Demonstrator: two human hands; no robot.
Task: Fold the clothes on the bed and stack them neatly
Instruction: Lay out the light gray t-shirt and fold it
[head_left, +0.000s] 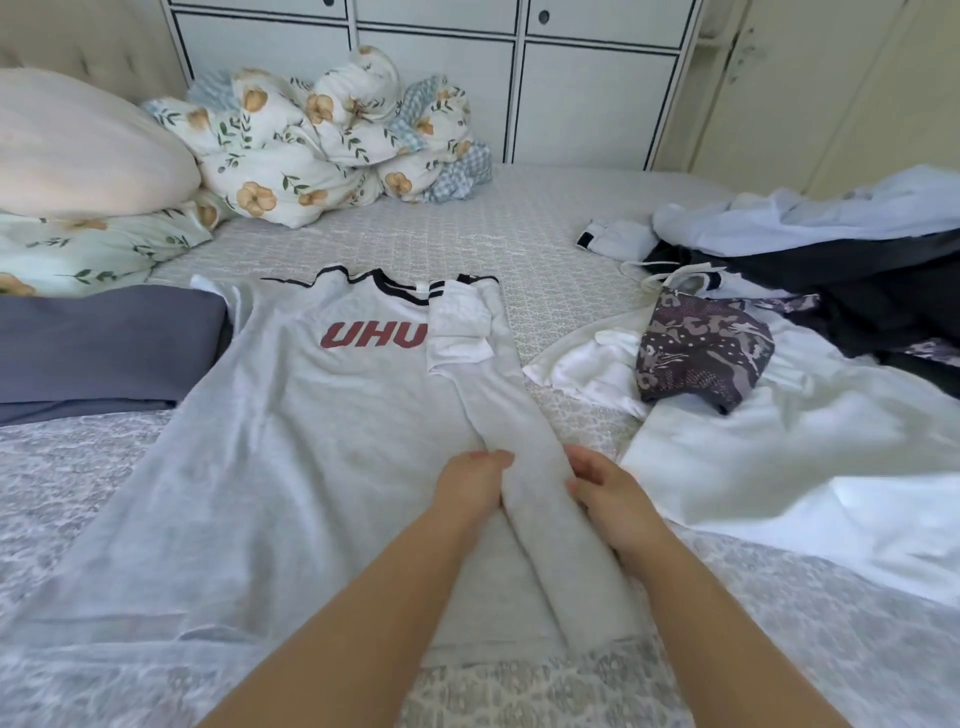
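Head view: both hands, left (470, 483) and right (608, 493), fingers curled on folded edge of grey T-shirt (311, 415) on bed (545, 249); unfolded clothes pile (779, 338) beside.

Floral duvet (322, 140) bunched in heap, upper centre, against white panelled wardrobe (519, 78). Cream pillow (78, 150) upper left, resting on floral pillow (93, 244). Grey-blue pillow (104, 343) at left edge, just below floral one. Tufted headboard (88, 47) in top left corner. Cream door (831, 88) at upper right, beside wardrobe.
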